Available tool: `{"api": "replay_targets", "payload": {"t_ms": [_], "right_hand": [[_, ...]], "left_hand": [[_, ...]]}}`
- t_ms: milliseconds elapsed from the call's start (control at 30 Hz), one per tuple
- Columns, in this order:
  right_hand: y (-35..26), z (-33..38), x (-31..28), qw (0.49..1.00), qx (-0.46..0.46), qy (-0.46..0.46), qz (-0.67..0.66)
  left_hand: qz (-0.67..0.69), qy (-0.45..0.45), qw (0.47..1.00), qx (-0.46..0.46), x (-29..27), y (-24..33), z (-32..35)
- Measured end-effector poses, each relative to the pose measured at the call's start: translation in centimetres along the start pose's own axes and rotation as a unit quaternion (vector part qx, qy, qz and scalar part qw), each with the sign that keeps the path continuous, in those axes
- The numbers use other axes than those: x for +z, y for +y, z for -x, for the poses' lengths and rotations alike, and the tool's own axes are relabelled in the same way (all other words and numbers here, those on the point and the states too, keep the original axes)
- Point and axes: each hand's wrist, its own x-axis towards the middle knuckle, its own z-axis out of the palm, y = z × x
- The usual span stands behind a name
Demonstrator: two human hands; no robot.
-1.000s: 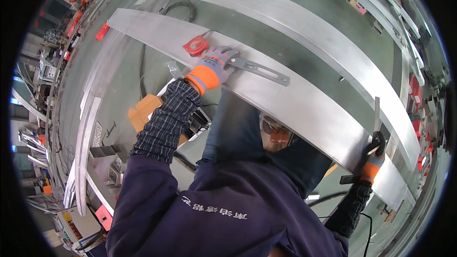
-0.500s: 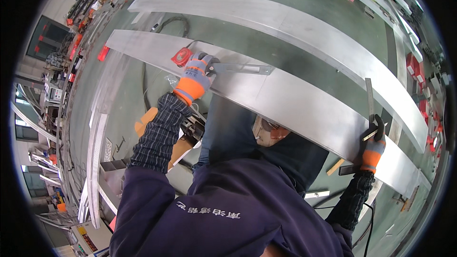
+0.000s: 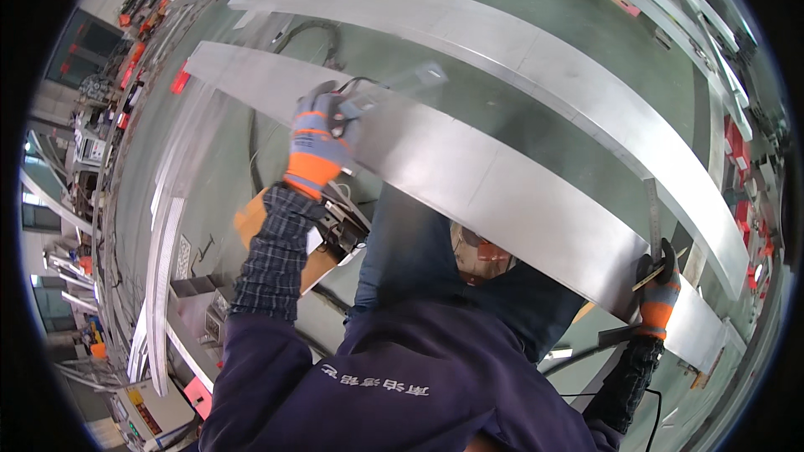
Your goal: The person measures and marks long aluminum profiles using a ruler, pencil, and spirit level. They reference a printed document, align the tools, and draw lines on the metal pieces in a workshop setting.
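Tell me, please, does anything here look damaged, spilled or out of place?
Nothing clearly stands out: I see no spill or plain damage. The nearer panel looks curved, but the fisheye lens probably bends it. Near the left hand the picture is blurred, so I cannot judge details there.

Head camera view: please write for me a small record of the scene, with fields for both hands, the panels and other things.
Left hand: grey-and-orange glove, at the near panel; held item too blurred to identify
Right hand: gloved, orange cuff, at the near panel; grips a thin stick
Metal blade: by the right hand, reaching past the panel's far edge
Near panel: long, silvery
Second panel: beyond it, apart
Cardboard: left of the legs
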Motion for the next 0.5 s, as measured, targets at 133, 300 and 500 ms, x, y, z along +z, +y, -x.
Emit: {"api": "replay_targets", "payload": {"t_ms": [133,300,500], "right_hand": [[-0.3,-0.5,-0.6,0.997,0.054,-0.028,-0.051],[4.7,-2.9,-3.7,0.976,0.030,-0.009,-0.216],[6.0,-12.9,-10.4,0.981,-0.122,0.153,0.013]], "left_hand": [[0.012,-0.069,0.992,-0.103,0.1,-6.6,0.2],[0.010,-0.170,0.981,-0.096,-0.6,-7.0,-1.7],[-0.012,-0.063,0.977,0.204,2.2,0.4,-13.0]]}}
